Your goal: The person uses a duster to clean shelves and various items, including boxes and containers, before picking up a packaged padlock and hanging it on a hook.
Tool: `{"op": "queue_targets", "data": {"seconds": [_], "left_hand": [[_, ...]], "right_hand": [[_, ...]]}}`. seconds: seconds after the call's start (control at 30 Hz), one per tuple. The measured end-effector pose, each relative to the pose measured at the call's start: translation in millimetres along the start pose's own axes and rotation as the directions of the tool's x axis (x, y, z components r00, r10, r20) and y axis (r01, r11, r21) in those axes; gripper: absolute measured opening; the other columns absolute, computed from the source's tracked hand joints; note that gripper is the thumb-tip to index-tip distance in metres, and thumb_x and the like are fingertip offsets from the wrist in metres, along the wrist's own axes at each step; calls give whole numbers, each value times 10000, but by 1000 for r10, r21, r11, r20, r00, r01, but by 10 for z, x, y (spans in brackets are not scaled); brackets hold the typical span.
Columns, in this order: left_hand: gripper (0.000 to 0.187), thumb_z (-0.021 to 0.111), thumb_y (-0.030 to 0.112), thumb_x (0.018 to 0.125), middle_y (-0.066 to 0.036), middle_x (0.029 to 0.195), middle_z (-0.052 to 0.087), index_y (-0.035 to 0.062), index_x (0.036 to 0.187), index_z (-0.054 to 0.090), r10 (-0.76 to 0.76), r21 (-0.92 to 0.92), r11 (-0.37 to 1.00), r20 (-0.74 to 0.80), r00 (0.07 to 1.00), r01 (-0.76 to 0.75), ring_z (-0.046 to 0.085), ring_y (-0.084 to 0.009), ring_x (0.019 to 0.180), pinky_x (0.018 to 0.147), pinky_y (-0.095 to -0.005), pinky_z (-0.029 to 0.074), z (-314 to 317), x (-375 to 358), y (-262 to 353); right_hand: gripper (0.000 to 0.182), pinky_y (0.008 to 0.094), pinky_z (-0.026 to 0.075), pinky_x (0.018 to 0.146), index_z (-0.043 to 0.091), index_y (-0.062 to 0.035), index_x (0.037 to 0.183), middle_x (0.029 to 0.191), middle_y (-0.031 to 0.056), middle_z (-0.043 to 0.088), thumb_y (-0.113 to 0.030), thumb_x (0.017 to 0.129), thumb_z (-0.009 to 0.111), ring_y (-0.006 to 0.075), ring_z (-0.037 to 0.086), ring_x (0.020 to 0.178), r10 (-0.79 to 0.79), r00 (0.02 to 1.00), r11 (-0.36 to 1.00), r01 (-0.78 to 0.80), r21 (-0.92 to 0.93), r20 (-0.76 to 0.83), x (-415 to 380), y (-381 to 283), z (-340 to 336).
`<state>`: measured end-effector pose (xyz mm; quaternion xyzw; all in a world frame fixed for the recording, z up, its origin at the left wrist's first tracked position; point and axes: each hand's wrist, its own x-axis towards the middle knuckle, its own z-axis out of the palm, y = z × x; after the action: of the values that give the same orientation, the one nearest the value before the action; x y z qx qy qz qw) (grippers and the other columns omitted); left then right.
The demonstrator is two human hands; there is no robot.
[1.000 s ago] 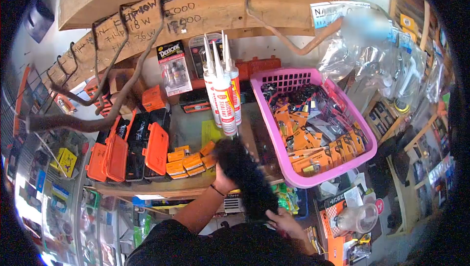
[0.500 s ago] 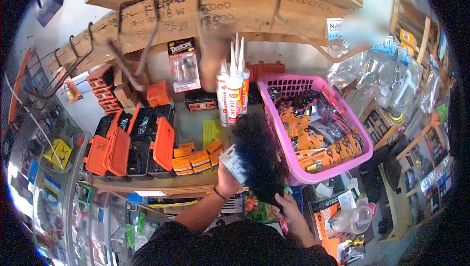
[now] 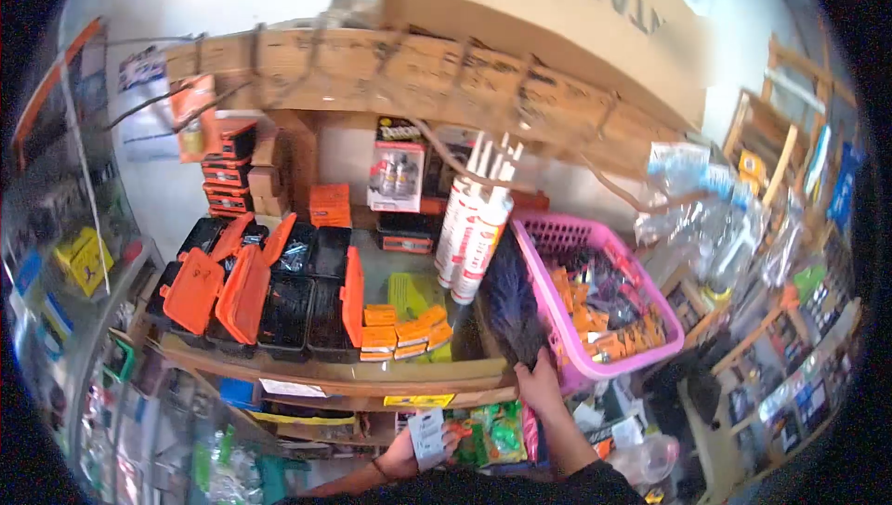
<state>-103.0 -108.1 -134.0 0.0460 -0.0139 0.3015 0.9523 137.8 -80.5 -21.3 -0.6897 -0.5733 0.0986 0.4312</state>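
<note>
My right hand is closed around the lower end of a dark feather duster. The duster's dark feathers lie on the shelf between the white sealant tubes and the pink basket. Low in front, my left hand is closed on a pale blister card with small print on it. Small orange boxes sit on the shelf left of the sealant tubes. Farther left stand black cases with raised orange lids.
Metal hooks jut from a wooden beam above the shelf. A large cardboard carton rests on top. Clear plastic bags hang at right. Below the shelf edge are green packets.
The duster has gone from in front of the tubes to the gap beside the basket. My left hand has dropped lower with the card. My view has shifted and tilted.
</note>
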Motion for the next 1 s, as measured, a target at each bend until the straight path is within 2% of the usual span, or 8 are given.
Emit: {"op": "queue_targets", "data": {"seconds": [0.1, 0.27, 0.33, 0.47, 0.6, 0.73, 0.93, 1.0], "left_hand": [[480, 313, 547, 875, -18, 968, 564, 137, 1025, 512, -62, 571, 791, -278, 959, 217, 527, -161, 886, 733, -352, 446, 266, -197, 132], [278, 430, 424, 888, 29, 937, 572, 173, 982, 504, 29, 525, 848, -186, 982, 74, 539, -93, 834, 702, -268, 442, 195, -468, 175], [482, 321, 441, 919, -28, 1140, 508, 75, 1212, 433, 30, 803, 582, -176, 984, 126, 486, -124, 1028, 874, -283, 402, 203, -633, 300], [348, 503, 288, 883, 6, 991, 588, 70, 1154, 497, 108, 510, 860, -206, 973, 13, 562, -100, 899, 768, -253, 460, -5, -888, 335], [337, 539, 158, 861, -63, 1042, 583, -24, 1140, 491, 260, 562, 827, -334, 906, -30, 565, -119, 926, 776, -272, 475, 291, -1166, 461], [292, 507, 165, 879, -69, 958, 611, -38, 1089, 519, 353, 538, 821, -212, 911, -193, 595, -110, 823, 715, -229, 481, 277, -1320, 570], [238, 515, 168, 872, -39, 848, 614, -22, 1010, 551, 700, 615, 536, 60, 712, -578, 583, -104, 735, 667, -232, 470, 763, -1526, 870], [219, 497, 167, 886, -29, 883, 597, -14, 997, 553, 818, 654, 317, 178, 547, -687, 555, -83, 798, 703, -222, 448, 1199, -1640, 1010]], "right_hand": [[346, 423, 450, 756, 459, 56, 1040, 887, 253, 550, -139, 764, 538, 386, 559, 827, -154, 981, 904, 188, -383, 117, 107, -354, -62], [395, 445, 446, 797, 507, 82, 973, 941, 288, 532, -257, 773, 537, 411, 541, 881, 28, 965, 747, 153, -647, 260, 285, -535, 23], [431, 446, 458, 768, 524, 80, 947, 935, 287, 532, -314, 774, 545, 413, 548, 858, -33, 960, 707, 218, -673, 277, 302, -532, 43], [524, 442, 450, 793, 486, 61, 1049, 985, 293, 517, -362, 754, 579, 416, 534, 900, -9, 970, 714, 175, -678, 242, 226, -615, 28], [568, 447, 428, 820, 466, 49, 1114, 966, 276, 542, -359, 740, 597, 410, 504, 965, -175, 968, 640, 253, -726, 183, 111, -785, -68], [296, 370, 459, 572, 606, -25, 953, 633, 122, 572, -234, 743, 622, 278, 568, 599, -336, 923, 758, 384, -527, 190, 28, -1323, -179], [177, 314, 443, 467, 644, -108, 874, 639, 58, 556, -173, 710, 657, 209, 552, 522, -736, 573, 498, 819, -286, 361, -152, -2354, -369], [201, 296, 433, 455, 643, -103, 875, 614, 21, 520, -168, 687, 669, 183, 523, 493, -847, 270, 209, 961, -180, 458, -171, -2692, -443]]}}
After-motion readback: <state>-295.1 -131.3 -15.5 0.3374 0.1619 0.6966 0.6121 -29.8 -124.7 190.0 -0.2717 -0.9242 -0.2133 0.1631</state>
